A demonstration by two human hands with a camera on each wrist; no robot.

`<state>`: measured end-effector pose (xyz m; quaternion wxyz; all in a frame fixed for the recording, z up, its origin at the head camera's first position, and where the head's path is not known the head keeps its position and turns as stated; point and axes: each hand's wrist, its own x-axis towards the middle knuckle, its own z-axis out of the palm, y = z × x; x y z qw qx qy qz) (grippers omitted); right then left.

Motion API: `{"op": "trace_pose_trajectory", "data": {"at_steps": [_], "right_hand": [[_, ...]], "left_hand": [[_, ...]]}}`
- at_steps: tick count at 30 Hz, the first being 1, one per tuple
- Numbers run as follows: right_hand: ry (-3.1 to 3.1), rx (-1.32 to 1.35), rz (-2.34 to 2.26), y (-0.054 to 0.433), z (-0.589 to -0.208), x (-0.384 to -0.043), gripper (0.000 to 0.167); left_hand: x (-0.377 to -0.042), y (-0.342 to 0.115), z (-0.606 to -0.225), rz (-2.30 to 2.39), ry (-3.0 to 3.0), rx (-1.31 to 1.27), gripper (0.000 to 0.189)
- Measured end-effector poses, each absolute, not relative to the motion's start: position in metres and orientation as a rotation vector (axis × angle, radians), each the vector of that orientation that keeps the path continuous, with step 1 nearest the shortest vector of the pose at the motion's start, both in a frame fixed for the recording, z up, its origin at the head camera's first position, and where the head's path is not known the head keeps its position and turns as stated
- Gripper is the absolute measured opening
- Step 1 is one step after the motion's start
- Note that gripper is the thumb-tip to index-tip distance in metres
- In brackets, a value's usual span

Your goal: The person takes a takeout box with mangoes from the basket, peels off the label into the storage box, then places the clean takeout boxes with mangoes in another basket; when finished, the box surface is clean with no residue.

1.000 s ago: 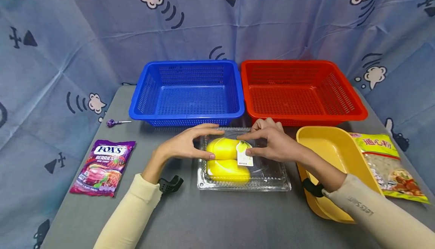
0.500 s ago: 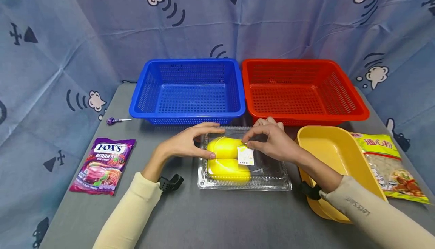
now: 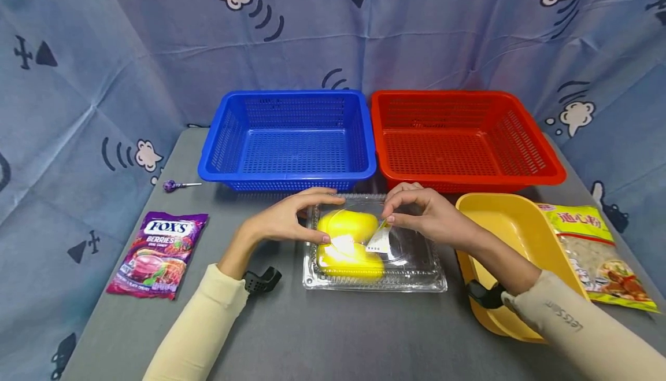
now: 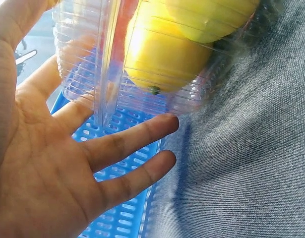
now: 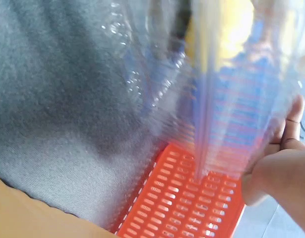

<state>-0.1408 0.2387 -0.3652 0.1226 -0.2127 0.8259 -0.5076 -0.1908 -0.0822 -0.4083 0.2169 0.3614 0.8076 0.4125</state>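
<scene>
A clear plastic clamshell box (image 3: 411, 265) lies on the table with two yellow fruits (image 3: 347, 262) inside. One fruit's green stem end (image 4: 154, 90) shows in the left wrist view. My left hand (image 3: 283, 219) steadies the box's left side, thumb and index finger touching the lid. In the left wrist view, its other fingers spread out nearly straight beside the box. Above the lid my right hand (image 3: 429, 213) pinches the upper end of a white sticker (image 3: 378, 243) between thumb and index finger. That end is bent up off the lid; the lower part lies against it.
Behind the box stand a blue basket (image 3: 291, 178) and a red basket (image 3: 468, 180). A yellow tray (image 3: 504, 213) sits under the right forearm, beside a pasta packet (image 3: 598, 254). At left are a purple candy bag (image 3: 158, 254) and a lollipop (image 3: 179, 185).
My right hand has moved a little to the right, pulling the sticker's upper end up from the lid so that it bends. The left hand and the box have stayed put.
</scene>
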Motion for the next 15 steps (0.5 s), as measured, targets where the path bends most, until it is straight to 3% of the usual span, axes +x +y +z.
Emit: {"op": "trace_pose_trajectory", "data": {"at_steps": [5, 15], "right_hand": [[2.301, -0.59, -1.607, 0.246, -0.36, -0.141, 0.017], [2.332, -0.667, -1.647, 0.262, -0.338, -0.152, 0.01]], "left_hand": [[-0.19, -0.084, -0.408, 1.119, 2.246, 0.996, 0.072], [-0.19, -0.084, -0.409, 1.121, 2.25, 1.02, 0.074]]}}
